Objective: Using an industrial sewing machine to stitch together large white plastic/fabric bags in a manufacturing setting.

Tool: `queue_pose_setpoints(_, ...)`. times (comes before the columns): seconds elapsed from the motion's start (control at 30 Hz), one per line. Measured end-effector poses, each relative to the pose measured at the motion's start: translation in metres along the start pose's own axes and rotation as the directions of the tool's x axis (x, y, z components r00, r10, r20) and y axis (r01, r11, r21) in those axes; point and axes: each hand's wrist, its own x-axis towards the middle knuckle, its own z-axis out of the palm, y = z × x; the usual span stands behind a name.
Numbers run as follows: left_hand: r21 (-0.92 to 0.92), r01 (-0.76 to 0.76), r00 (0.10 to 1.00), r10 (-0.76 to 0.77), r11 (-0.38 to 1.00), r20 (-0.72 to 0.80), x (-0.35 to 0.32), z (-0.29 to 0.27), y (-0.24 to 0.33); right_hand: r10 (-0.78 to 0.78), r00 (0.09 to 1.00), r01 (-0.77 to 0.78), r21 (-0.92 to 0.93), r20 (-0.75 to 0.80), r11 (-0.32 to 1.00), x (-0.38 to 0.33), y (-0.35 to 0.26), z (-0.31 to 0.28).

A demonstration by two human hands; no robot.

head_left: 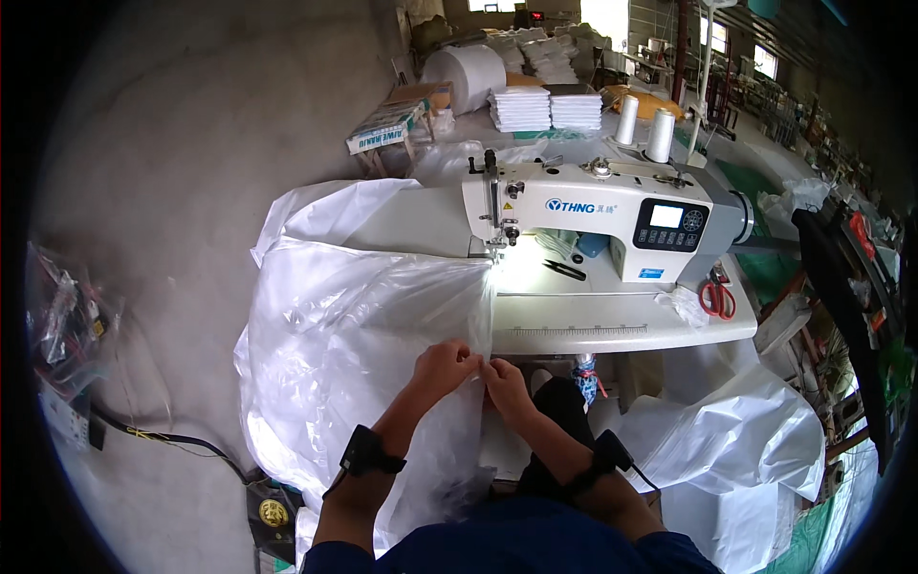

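In the head view, the white plastic sheet covers the left of the worktop, its edge reaching the sewing machine. Fingers of left hand and right hand appear pinching this edge. Sewing seems unfinished: the stretch toward the hands probably remains; any completed seam I cannot distinguish.
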Motion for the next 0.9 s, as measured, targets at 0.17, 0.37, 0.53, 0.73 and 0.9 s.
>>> queue_pose_setpoints(0.17, -0.437, 0.178, 0.981, -0.196, 0.882, 0.004, 0.011, 0.001, -0.023, -0.018, 0.999, 0.013, -0.129, -0.041, 0.992, -0.008, -0.005, -0.010)
queue_pose_setpoints(0.37, -0.760, 0.252, 0.965, -0.212, 0.599, 0.153, 0.005, -0.030, -0.031, -0.783, 0.620, 0.465, -0.786, -0.040, 0.408, -0.015, -0.027, -0.004)
queue_pose_setpoints(0.53, -0.813, 0.252, 0.968, -0.158, 0.525, 0.198, 0.005, -0.037, -0.016, 0.112, 0.993, -0.116, 0.169, 0.033, 0.979, 0.005, -0.065, 0.022)
queue_pose_setpoints(0.73, -0.762, 0.182, 0.982, -0.157, 0.621, 0.106, 0.012, -0.047, -0.019, 0.078, 0.949, -0.242, 0.545, 0.307, 0.802, 0.031, -0.061, 0.024)
queue_pose_setpoints(0.9, -0.750, 0.103, 0.991, -0.137, 0.654, 0.016, 0.023, -0.049, -0.027, 0.093, 0.920, -0.306, 0.552, 0.380, 0.775, 0.016, -0.034, 0.008)
